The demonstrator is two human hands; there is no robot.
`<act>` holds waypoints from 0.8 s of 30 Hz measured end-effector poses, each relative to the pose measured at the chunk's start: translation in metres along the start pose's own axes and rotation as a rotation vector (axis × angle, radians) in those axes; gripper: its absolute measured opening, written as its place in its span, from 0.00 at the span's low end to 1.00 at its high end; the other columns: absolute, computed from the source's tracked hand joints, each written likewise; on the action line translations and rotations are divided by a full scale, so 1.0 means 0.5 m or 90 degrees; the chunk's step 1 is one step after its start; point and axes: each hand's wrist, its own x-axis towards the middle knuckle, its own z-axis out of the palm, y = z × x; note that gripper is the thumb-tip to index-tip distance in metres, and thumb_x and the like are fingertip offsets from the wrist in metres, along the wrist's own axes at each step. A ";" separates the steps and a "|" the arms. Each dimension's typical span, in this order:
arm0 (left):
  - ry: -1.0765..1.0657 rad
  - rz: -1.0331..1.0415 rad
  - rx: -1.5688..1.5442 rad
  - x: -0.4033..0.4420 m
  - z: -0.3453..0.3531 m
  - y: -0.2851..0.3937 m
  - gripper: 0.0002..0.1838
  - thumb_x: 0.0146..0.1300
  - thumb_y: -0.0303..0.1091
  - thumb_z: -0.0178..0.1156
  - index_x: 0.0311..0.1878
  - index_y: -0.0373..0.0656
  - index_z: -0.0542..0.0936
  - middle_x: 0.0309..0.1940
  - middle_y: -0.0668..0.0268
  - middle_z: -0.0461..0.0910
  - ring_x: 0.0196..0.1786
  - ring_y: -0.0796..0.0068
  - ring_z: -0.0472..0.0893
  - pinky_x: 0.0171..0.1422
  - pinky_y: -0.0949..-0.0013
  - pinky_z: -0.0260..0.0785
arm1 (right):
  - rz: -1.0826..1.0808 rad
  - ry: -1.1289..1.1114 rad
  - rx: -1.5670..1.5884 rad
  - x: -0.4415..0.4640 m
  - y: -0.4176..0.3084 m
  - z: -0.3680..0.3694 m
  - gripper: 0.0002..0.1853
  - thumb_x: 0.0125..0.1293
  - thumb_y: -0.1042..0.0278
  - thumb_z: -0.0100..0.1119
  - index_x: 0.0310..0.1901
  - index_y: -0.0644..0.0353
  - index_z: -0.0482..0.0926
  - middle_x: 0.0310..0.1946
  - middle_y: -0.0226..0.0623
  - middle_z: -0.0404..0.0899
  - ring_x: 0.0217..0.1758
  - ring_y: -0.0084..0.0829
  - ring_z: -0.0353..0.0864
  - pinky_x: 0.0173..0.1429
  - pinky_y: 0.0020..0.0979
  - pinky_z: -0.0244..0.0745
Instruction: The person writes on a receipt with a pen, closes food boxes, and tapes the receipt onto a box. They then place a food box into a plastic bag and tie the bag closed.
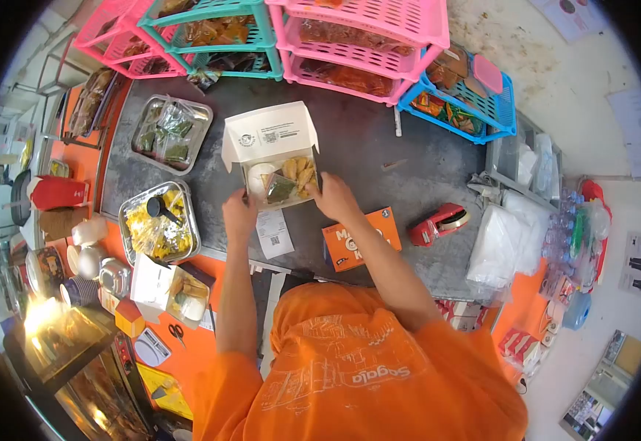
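Note:
An open cardboard food box (270, 140) stands on the dark table, its printed white lid tilted up at the back. Inside lie a white mound that looks like rice (260, 176), a small packet with green contents (280, 189) and golden fried pieces (302, 175). My left hand (239, 212) grips the near left corner of the box, and my right hand (336, 197) holds the near right corner. Some fingertips are hidden by the box. Between my hands, a printed paper slip (275, 235) lies just below the box.
An orange printed box (362, 239) lies under my right forearm, beside a red tape dispenser (439, 224). To the left are a metal tray of green packets (177, 136), a tray of yellow food (151, 228) and another open food box (151, 283). Pink racks (357, 62) stand behind.

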 end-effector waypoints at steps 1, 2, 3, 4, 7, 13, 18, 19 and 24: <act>-0.174 0.025 0.026 0.020 -0.006 -0.010 0.12 0.60 0.33 0.60 0.42 0.34 0.80 0.38 0.47 0.81 0.41 0.47 0.81 0.46 0.51 0.71 | -0.004 0.002 0.001 0.004 -0.008 0.002 0.18 0.67 0.54 0.54 0.37 0.66 0.78 0.30 0.54 0.80 0.39 0.54 0.80 0.44 0.50 0.75; -0.166 0.032 0.022 0.032 -0.014 -0.001 0.12 0.60 0.33 0.60 0.42 0.34 0.80 0.38 0.47 0.81 0.41 0.47 0.81 0.46 0.51 0.71 | 0.064 -0.091 0.004 0.024 -0.014 -0.004 0.16 0.67 0.58 0.55 0.35 0.67 0.78 0.31 0.57 0.80 0.39 0.55 0.81 0.42 0.49 0.74; -0.109 0.081 -0.002 0.032 -0.024 0.017 0.10 0.61 0.33 0.60 0.38 0.34 0.81 0.32 0.48 0.80 0.35 0.48 0.81 0.41 0.53 0.72 | 0.132 -0.185 0.002 0.045 -0.025 -0.024 0.14 0.66 0.62 0.55 0.33 0.68 0.77 0.33 0.60 0.80 0.38 0.55 0.81 0.40 0.48 0.74; -0.056 0.121 -0.023 0.013 -0.035 0.028 0.10 0.61 0.33 0.59 0.33 0.33 0.81 0.25 0.50 0.80 0.29 0.50 0.81 0.35 0.55 0.73 | 0.126 -0.168 0.033 0.039 -0.025 -0.053 0.12 0.65 0.65 0.55 0.33 0.69 0.77 0.32 0.60 0.79 0.37 0.56 0.81 0.39 0.48 0.73; -0.060 0.095 -0.098 -0.092 -0.093 0.114 0.10 0.61 0.32 0.59 0.35 0.33 0.81 0.27 0.49 0.80 0.31 0.52 0.82 0.37 0.56 0.73 | 0.124 -0.162 0.080 -0.024 -0.040 -0.205 0.11 0.63 0.67 0.55 0.36 0.70 0.77 0.35 0.59 0.79 0.38 0.56 0.80 0.42 0.50 0.74; -0.272 0.030 -0.192 -0.338 -0.066 0.173 0.16 0.57 0.35 0.64 0.43 0.31 0.80 0.34 0.47 0.81 0.36 0.52 0.82 0.41 0.57 0.74 | 0.133 -0.138 0.048 -0.262 0.082 -0.329 0.09 0.61 0.71 0.58 0.39 0.69 0.77 0.29 0.52 0.78 0.30 0.50 0.80 0.36 0.41 0.73; 0.048 0.251 0.051 -0.282 -0.091 0.256 0.18 0.57 0.37 0.66 0.45 0.33 0.80 0.35 0.49 0.82 0.36 0.51 0.82 0.43 0.62 0.75 | 0.093 0.048 0.064 -0.248 0.084 -0.328 0.19 0.60 0.62 0.66 0.45 0.68 0.77 0.32 0.48 0.80 0.39 0.37 0.83 0.42 0.36 0.75; -0.042 0.160 -0.132 -0.254 -0.079 0.273 0.19 0.57 0.37 0.65 0.48 0.33 0.80 0.36 0.47 0.82 0.39 0.50 0.82 0.44 0.59 0.75 | 0.147 0.055 0.130 -0.218 0.072 -0.338 0.18 0.60 0.63 0.67 0.46 0.67 0.78 0.34 0.49 0.81 0.43 0.39 0.82 0.45 0.37 0.74; -0.068 0.284 -0.155 -0.279 -0.067 0.186 0.19 0.58 0.28 0.63 0.53 0.38 0.79 0.37 0.50 0.83 0.39 0.51 0.84 0.42 0.60 0.77 | 0.109 0.009 0.033 -0.221 0.092 -0.395 0.11 0.60 0.77 0.61 0.45 0.67 0.80 0.37 0.42 0.82 0.39 0.33 0.81 0.43 0.31 0.75</act>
